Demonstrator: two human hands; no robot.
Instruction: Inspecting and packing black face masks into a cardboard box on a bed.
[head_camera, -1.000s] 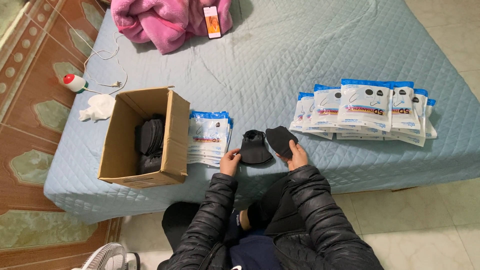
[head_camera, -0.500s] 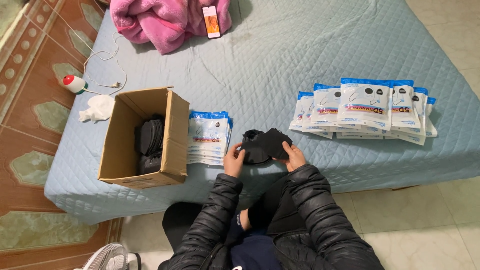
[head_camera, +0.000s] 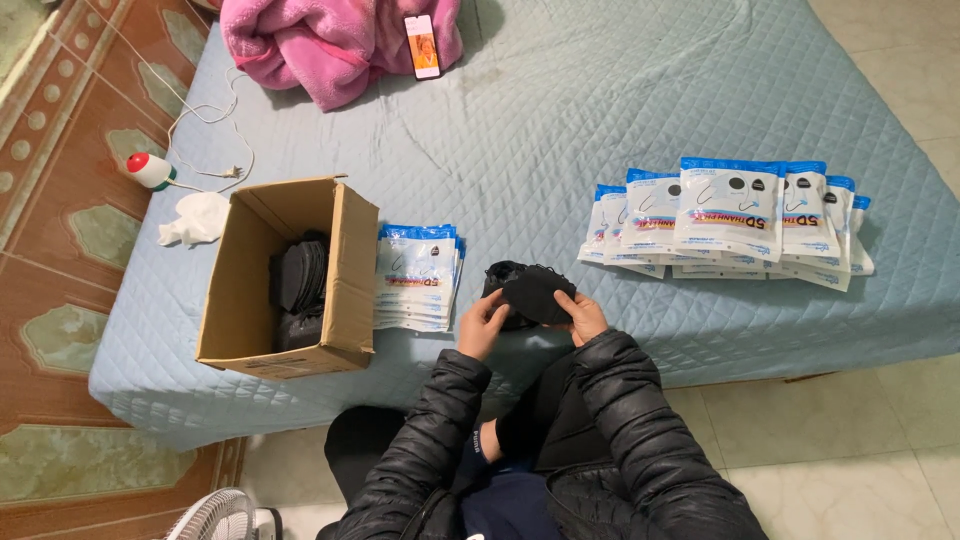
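Head view, looking down at a bed covered by a quilted blue bedspread (head_camera: 620, 110). At the bed's near edge, both hands close on a small stack of black face masks (head_camera: 530, 293): the left hand (head_camera: 483, 325) grips the stack's left side with curled fingers, and the right hand (head_camera: 582, 318) pinches its right side, thumb on top. The masks sit just above the bedspread; whether they touch it cannot be told.

Just left of the hands lies a pile of white-and-blue packets (head_camera: 417, 277), and touching that pile stands an open cardboard box (head_camera: 345, 270) near the near-left corner, with more black masks inside. A crumpled white tissue (head_camera: 193, 218) and a small red-and-white gadget on a white cord (head_camera: 148, 170) lie by the left edge. Toward the right edge a fanned row of similar packets (head_camera: 728, 220) lies well apart from the hands. At the far edge a pink blanket (head_camera: 320, 45) is bunched, with a lit phone (head_camera: 422, 45) on it.
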